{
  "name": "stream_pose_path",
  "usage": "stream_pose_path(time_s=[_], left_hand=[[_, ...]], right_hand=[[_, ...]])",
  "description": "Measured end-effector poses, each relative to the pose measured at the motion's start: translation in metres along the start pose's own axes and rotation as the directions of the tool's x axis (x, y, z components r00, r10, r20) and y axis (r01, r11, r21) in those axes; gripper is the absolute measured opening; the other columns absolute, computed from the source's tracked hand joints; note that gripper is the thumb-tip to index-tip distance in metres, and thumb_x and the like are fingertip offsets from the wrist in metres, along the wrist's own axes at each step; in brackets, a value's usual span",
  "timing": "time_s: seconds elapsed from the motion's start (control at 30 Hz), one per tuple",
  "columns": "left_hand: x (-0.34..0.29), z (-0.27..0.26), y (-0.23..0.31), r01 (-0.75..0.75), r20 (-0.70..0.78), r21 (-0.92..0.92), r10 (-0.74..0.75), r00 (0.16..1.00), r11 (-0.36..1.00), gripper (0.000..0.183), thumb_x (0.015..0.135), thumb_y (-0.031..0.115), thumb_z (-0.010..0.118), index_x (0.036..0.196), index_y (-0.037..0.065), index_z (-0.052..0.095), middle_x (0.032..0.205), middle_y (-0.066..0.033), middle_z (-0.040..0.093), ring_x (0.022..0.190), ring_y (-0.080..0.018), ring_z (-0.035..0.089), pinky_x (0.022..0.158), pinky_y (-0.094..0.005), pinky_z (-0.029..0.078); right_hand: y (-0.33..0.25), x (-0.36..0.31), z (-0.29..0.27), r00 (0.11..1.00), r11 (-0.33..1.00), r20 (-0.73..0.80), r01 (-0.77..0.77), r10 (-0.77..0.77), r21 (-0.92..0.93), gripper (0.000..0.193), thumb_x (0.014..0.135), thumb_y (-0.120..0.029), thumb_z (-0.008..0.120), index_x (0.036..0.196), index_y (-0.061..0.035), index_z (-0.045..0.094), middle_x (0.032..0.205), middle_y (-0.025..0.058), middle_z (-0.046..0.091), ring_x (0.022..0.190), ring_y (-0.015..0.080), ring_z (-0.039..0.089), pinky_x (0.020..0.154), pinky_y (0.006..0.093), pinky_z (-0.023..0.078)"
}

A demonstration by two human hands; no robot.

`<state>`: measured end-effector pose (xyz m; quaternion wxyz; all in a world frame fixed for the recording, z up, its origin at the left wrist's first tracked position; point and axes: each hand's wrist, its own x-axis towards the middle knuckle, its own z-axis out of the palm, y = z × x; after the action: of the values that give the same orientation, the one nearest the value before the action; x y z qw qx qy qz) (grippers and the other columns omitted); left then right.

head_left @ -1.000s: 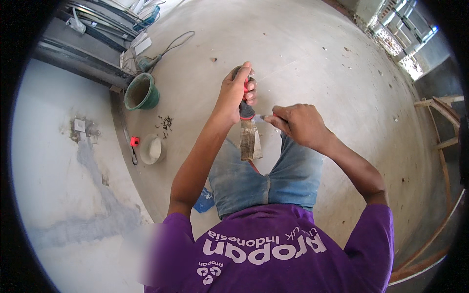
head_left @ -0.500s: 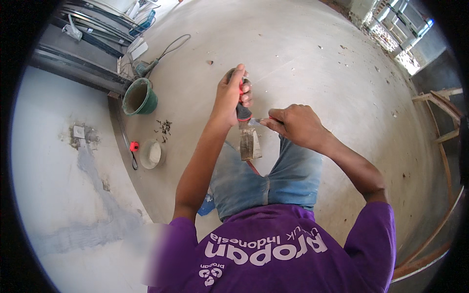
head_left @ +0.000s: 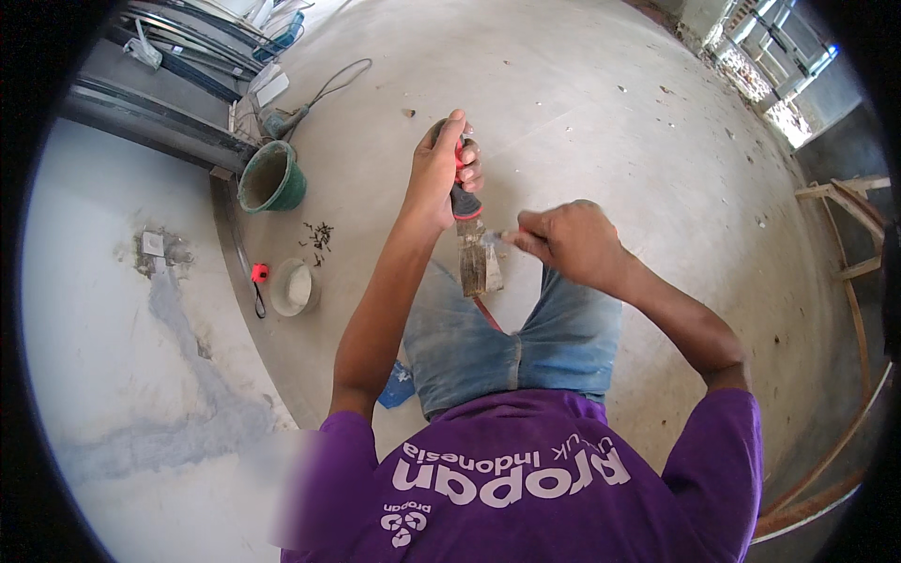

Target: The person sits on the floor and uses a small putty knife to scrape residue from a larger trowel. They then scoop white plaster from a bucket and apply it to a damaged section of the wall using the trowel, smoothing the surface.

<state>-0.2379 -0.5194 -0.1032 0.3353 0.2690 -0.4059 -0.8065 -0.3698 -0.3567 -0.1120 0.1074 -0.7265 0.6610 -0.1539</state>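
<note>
A dusty grey concrete floor [head_left: 676, 188] spreads below, with a white wall with a grey patched strip [head_left: 192, 347] to the left. Near that wall are a green round bucket [head_left: 295, 188], a pale round bowl [head_left: 279, 289] and a red tape measure [head_left: 259, 273].

The left hand [head_left: 441, 174] has its grip wrapped around the black-and-red handle of a broad scraper with a stained flat blade [head_left: 475, 263]. The scraper is held above the floor, its long axis running far to near, blade at the near end. The right hand [head_left: 577, 242] has its grip clamped on a small tool with a narrow metal tip [head_left: 493, 238], mostly hidden by the fingers. This hand is the nearer to the blade, just right of it; the tip points left, crosswise to the scraper, and meets its right side, though firm contact is hard to tell.
</note>
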Motion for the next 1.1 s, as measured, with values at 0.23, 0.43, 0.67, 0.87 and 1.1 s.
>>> stream_pose_path(time_s=[0.23, 0.43, 0.67, 0.87, 1.1], left_hand=[[-0.004, -0.002, -0.008, 0.033, -0.028, -0.031, -0.034, 0.999, 0.999, 0.024, 0.099, 0.036, 0.056, 0.09, 0.014, 0.05, 0.063, 0.0057, 0.041, 0.047, -0.0047, 0.035, 0.043, -0.0209, 0.028], [0.001, 0.002, 0.004, -0.015, -0.015, 0.022, 0.015, 1.0, 1.0, 0.025, 0.099, 0.036, 0.056, 0.091, 0.013, 0.049, 0.063, 0.0053, 0.042, 0.047, -0.0047, 0.034, 0.043, -0.0211, 0.028], [0.003, -0.002, -0.001, 0.009, 0.005, -0.035, -0.009, 1.0, 0.999, 0.024, 0.099, 0.036, 0.056, 0.091, 0.014, 0.05, 0.062, 0.0058, 0.042, 0.047, -0.0044, 0.035, 0.042, -0.0213, 0.028], [0.006, -0.003, 0.006, -0.054, -0.015, -0.047, 0.054, 0.998, 0.997, 0.024, 0.098, 0.036, 0.057, 0.089, 0.015, 0.051, 0.062, 0.006, 0.042, 0.047, -0.0041, 0.036, 0.042, -0.0206, 0.029], [0.011, -0.005, 0.005, -0.016, -0.006, -0.051, 0.015, 1.0, 0.999, 0.024, 0.098, 0.036, 0.057, 0.089, 0.016, 0.05, 0.063, 0.0057, 0.042, 0.047, -0.0043, 0.036, 0.042, -0.0211, 0.029]], right_hand=[[0.001, 0.006, -0.005, 1.0, 0.999, 0.003, -0.006, 0.006, -0.039, 0.041, 0.095, -0.048, 0.053, 0.084, -0.0101, 0.067, 0.06, 0.0139, 0.062, 0.061, 0.0352, 0.064, 0.056, 0.0477, 0.05], [-0.002, 0.001, 0.002, 1.0, 0.999, 0.013, -0.003, 0.004, -0.048, 0.042, 0.096, -0.047, 0.053, 0.083, -0.0098, 0.068, 0.06, 0.014, 0.061, 0.06, 0.0354, 0.064, 0.056, 0.0477, 0.05], [0.001, 0.008, -0.003, 1.0, 0.998, 0.006, 0.023, -0.022, -0.059, 0.042, 0.096, -0.047, 0.052, 0.083, -0.0102, 0.068, 0.06, 0.014, 0.061, 0.061, 0.0355, 0.064, 0.057, 0.0475, 0.05], [-0.003, -0.004, 0.007, 0.992, 0.999, 0.115, -0.039, 0.043, -0.035, 0.044, 0.096, -0.049, 0.051, 0.081, -0.0107, 0.067, 0.061, 0.0131, 0.062, 0.06, 0.0349, 0.065, 0.057, 0.0469, 0.051], [-0.001, 0.006, 0.001, 0.999, 0.999, 0.036, -0.002, 0.003, -0.039, 0.044, 0.096, -0.049, 0.051, 0.08, -0.0105, 0.067, 0.062, 0.013, 0.062, 0.06, 0.0342, 0.065, 0.056, 0.046, 0.05]])
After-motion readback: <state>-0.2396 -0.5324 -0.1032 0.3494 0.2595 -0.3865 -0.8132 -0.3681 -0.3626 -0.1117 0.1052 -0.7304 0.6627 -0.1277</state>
